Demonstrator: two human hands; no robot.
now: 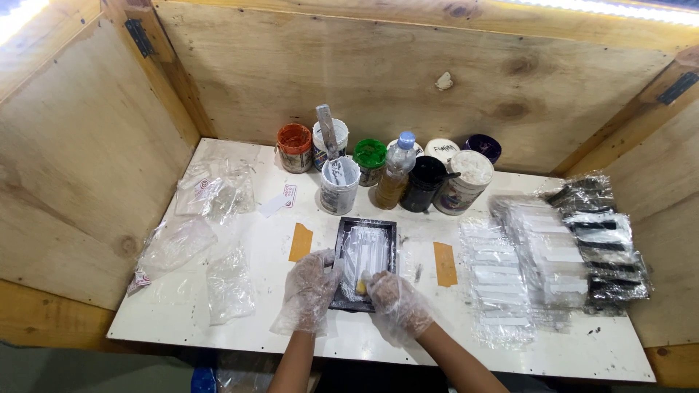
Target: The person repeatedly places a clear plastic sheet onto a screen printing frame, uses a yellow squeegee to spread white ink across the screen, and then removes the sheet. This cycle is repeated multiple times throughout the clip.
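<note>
A small black rectangular tray [393, 231] lies on the white table, holding a clear plastic bag with white strips inside. My left hand [309, 290], in a thin clear glove, rests on the tray's left edge and steadies it. My right hand [395, 306], also gloved, pinches a small yellowish piece [360, 285] at the tray's near end. Both forearms come in from the bottom edge of the view.
Several paint pots and a plastic bottle [395, 173] stand in a row behind the tray; one cup [339, 185] holds a brush. Empty clear bags [211, 191] lie at left, packed white and black strips [553, 255] at right. Two orange tape patches [445, 263] flank the tray. Plywood walls enclose the table.
</note>
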